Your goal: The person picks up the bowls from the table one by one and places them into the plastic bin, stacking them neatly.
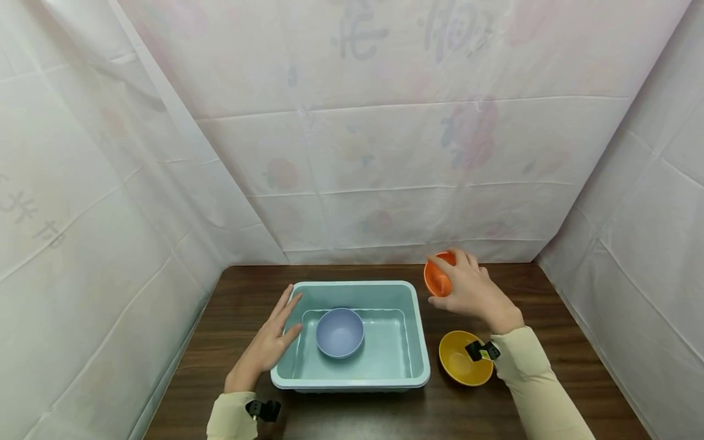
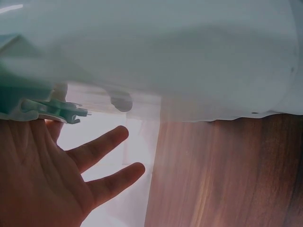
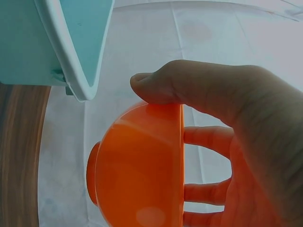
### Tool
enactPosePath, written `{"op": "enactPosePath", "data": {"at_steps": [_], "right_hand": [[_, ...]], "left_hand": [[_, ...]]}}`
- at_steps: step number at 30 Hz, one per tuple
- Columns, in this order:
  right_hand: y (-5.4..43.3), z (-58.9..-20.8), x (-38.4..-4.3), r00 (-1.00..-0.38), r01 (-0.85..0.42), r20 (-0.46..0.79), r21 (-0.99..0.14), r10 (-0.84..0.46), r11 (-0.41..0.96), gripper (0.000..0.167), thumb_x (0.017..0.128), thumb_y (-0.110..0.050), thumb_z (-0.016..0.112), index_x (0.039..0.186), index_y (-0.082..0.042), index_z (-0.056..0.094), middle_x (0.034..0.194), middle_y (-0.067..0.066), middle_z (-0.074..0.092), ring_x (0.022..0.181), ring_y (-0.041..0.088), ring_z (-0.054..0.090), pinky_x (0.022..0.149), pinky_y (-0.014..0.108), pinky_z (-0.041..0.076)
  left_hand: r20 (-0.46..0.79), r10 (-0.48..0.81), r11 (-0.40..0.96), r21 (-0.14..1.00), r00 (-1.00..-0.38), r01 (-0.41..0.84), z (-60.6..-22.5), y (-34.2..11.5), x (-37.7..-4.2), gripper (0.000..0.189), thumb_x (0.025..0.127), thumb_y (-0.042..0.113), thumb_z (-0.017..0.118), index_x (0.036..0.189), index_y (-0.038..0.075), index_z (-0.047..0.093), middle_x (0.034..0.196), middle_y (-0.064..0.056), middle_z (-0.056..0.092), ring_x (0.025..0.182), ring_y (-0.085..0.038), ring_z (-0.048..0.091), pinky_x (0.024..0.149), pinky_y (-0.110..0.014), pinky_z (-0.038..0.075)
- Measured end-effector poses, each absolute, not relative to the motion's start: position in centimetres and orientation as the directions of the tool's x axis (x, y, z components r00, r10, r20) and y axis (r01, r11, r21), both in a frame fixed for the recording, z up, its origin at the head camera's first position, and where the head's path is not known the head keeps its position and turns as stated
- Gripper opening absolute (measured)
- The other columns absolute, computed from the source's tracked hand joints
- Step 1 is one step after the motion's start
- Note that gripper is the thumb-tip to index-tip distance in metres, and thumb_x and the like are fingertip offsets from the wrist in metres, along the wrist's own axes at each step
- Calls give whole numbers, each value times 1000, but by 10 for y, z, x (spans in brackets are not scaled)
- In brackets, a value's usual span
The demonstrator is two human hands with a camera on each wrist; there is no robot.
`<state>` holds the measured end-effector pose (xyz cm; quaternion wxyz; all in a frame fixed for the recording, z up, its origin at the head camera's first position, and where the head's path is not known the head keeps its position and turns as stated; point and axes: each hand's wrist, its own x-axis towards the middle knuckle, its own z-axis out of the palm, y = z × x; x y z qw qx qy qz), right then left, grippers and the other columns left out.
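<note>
In the head view my right hand (image 1: 469,289) grips an orange bowl (image 1: 434,282) above the table, just off the basin's upper right corner. The right wrist view shows the orange bowl (image 3: 139,165) on its side, thumb across the rim and fingers at its open side. My left hand (image 1: 266,347) rests at the left rim of a pale teal basin (image 1: 352,384), fingers extended and spread. A lavender bowl (image 1: 340,333) sits upright inside the basin, left of its middle. To the right of the basin, a yellow bowl (image 1: 459,362) stands on the table, partly covered by my right wrist's camera.
The dark wooden table (image 1: 214,330) carries the basin and the yellow bowl. White printed cloth (image 1: 341,171) hangs behind it, with more cloth on the left and right sides. Small black cameras (image 1: 263,410) are strapped to both wrists.
</note>
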<state>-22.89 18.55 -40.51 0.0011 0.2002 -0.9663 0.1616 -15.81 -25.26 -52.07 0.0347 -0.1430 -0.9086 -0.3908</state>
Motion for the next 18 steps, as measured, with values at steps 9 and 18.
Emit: {"op": "enactPosePath", "data": {"at_steps": [9, 18], "right_hand": [[178, -403, -228, -917, -393, 67, -319, -393, 862, 90, 81, -45, 84, 159, -28, 42, 160, 27, 29, 144, 50, 29, 104, 73, 37], [170, -402, -229, -915, -397, 62, -322, -399, 860, 89, 82, -44, 83, 159, -29, 41, 162, 26, 28, 146, 51, 27, 106, 75, 35]], "left_hand": [[191, 241, 652, 694, -951, 305, -523, -252, -159, 66, 108, 36, 54, 163, 10, 29, 175, -7, 5, 157, -42, 18, 115, -70, 32], [204, 247, 645, 695, -947, 318, -522, -252, -159, 66, 108, 34, 54, 163, 9, 29, 175, -10, 5, 157, -43, 18, 115, -70, 31]]}}
